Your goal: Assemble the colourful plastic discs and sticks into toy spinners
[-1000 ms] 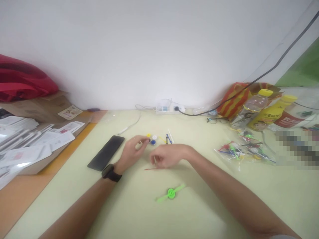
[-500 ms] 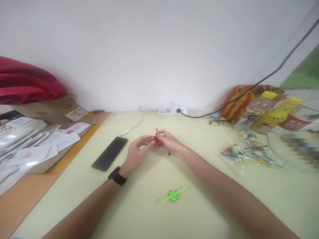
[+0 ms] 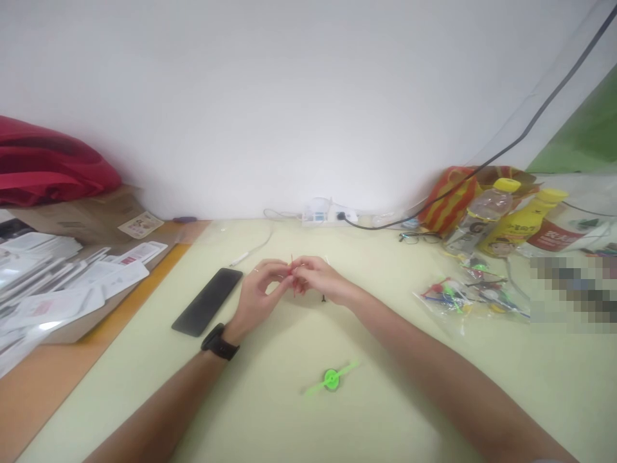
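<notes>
Fingers (image 3: 308, 263) of the left hand (image 3: 258, 292) and right hand (image 3: 328, 280) meet in closed pinches on a small red piece (image 3: 290, 272), mostly hidden by them, to the right of the phone (image 3: 207, 302). Closer in than the phone, and right of it, lies a green piece (image 3: 331, 379) with two arms. A dark watch (image 3: 220, 342) on the left wrist is just beside the phone's near end. Well right of the phone lies a clear bag (image 3: 450, 292) of coloured parts; farther off, beyond the phone's far end, is a white power strip (image 3: 315, 215).
</notes>
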Motion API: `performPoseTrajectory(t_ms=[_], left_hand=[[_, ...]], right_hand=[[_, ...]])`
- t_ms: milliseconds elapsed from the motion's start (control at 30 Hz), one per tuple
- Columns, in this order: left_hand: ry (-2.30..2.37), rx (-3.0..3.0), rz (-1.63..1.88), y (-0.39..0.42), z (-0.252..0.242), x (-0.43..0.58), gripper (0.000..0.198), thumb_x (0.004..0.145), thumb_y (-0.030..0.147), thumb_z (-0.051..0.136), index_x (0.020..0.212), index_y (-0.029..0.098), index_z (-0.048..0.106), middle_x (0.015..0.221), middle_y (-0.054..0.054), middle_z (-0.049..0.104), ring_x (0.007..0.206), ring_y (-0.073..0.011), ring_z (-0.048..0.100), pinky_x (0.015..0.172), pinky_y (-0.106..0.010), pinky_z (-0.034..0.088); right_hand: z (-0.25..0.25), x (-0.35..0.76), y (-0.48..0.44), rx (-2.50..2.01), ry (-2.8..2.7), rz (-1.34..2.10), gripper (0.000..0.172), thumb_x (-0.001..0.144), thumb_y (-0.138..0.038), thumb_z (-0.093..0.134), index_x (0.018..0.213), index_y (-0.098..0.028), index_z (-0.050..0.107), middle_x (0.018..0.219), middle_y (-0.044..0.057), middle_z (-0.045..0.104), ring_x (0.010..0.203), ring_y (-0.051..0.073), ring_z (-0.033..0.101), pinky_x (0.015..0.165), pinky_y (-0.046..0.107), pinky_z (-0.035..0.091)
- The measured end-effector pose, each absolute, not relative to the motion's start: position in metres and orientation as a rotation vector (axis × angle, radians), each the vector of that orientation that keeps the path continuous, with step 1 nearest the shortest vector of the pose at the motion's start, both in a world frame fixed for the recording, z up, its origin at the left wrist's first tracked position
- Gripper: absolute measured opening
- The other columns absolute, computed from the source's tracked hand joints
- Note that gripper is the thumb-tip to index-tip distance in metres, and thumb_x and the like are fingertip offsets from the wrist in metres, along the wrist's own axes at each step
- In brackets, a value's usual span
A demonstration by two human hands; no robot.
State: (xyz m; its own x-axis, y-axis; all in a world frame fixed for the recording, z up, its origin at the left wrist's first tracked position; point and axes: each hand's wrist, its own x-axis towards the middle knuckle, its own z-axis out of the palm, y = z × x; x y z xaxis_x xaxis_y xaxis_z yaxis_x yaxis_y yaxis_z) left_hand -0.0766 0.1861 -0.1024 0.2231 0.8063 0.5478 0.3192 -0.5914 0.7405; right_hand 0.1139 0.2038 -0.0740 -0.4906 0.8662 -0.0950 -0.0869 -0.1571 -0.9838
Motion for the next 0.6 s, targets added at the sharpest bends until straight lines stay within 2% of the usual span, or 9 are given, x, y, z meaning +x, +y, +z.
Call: performPoseTrajectory(t_ms=[100, 167, 267, 333, 433, 500, 600], left_hand=[[0.964, 2.057, 1.298, 0.185, -0.102, -0.077, 0.014, 0.094, 0.034, 0.070, 0.103, 0.023, 0.073, 0.108, -0.010, 0.070, 0.097, -0.0226, 0.069, 0.084, -0.038, 0.060], [0.924, 2.086, 1.268, 0.184, -0.101, -0.076, 0.010, 0.093, 0.031, 0.070, 0.099, 0.022, 0.072, 0.103, -0.009, 0.069, 0.090, -0.0209, 0.068, 0.078, -0.036, 0.059], [0.900, 2.135, 1.219, 0.181, -0.099, -0.077, 0.005, 0.092, 0.026, 0.069, 0.094, 0.021, 0.069, 0.097, -0.007, 0.067, 0.081, -0.0180, 0.065, 0.070, -0.032, 0.055], [0.911, 2.172, 1.155, 0.180, -0.096, -0.078, 0.003, 0.092, 0.024, 0.067, 0.093, 0.021, 0.067, 0.094, -0.006, 0.067, 0.079, -0.0174, 0.064, 0.070, -0.031, 0.054], [0.936, 2.267, 0.984, 0.177, -0.090, -0.081, 0.007, 0.091, 0.025, 0.066, 0.087, 0.020, 0.064, 0.090, -0.006, 0.067, 0.079, -0.0175, 0.064, 0.073, -0.031, 0.054], [0.947, 2.349, 0.866, 0.177, -0.087, -0.083, 0.013, 0.091, 0.026, 0.066, 0.080, 0.020, 0.062, 0.086, -0.004, 0.067, 0.077, -0.0172, 0.064, 0.074, -0.031, 0.053], [0.955, 2.431, 0.754, 0.180, -0.087, -0.087, 0.017, 0.092, 0.030, 0.067, 0.078, 0.022, 0.064, 0.084, -0.003, 0.069, 0.077, -0.0175, 0.065, 0.076, -0.031, 0.054]], right_hand=[[-0.071, 0.118, 0.202, -0.931, -1.469, 1.786, 0.007, 0.082, -0.015, 0.059, 0.087, -0.019, 0.057, 0.069, 0.000, 0.067, 0.061, 0.012, 0.063, 0.064, 0.024, 0.053], [-0.072, 0.117, 0.200, -0.971, -1.569, 1.762, 0.007, 0.082, -0.016, 0.058, 0.085, -0.020, 0.054, 0.066, -0.002, 0.063, 0.059, 0.011, 0.059, 0.059, 0.021, 0.048], [-0.073, 0.115, 0.199, -1.073, -1.743, 1.591, 0.002, 0.086, -0.019, 0.052, 0.083, -0.020, 0.052, 0.065, -0.005, 0.056, 0.057, 0.010, 0.050, 0.053, 0.019, 0.038], [-0.072, 0.116, 0.201, -1.121, -1.803, 1.483, 0.008, 0.088, -0.019, 0.048, 0.085, -0.019, 0.055, 0.071, -0.003, 0.057, 0.062, 0.010, 0.051, 0.055, 0.020, 0.038], [-0.068, 0.131, 0.209, -1.331, -1.945, 1.240, 0.019, 0.091, -0.019, 0.048, 0.101, -0.019, 0.063, 0.088, 0.001, 0.066, 0.074, 0.013, 0.058, 0.062, 0.022, 0.043], [-0.066, 0.147, 0.218, -1.525, -2.063, 1.021, 0.025, 0.092, -0.021, 0.051, 0.114, -0.018, 0.063, 0.099, 0.005, 0.070, 0.082, 0.016, 0.062, 0.068, 0.024, 0.046], [-0.067, 0.170, 0.228, -1.661, -2.144, 0.883, 0.028, 0.093, -0.024, 0.057, 0.119, -0.016, 0.062, 0.110, 0.012, 0.070, 0.091, 0.021, 0.065, 0.074, 0.028, 0.046]])
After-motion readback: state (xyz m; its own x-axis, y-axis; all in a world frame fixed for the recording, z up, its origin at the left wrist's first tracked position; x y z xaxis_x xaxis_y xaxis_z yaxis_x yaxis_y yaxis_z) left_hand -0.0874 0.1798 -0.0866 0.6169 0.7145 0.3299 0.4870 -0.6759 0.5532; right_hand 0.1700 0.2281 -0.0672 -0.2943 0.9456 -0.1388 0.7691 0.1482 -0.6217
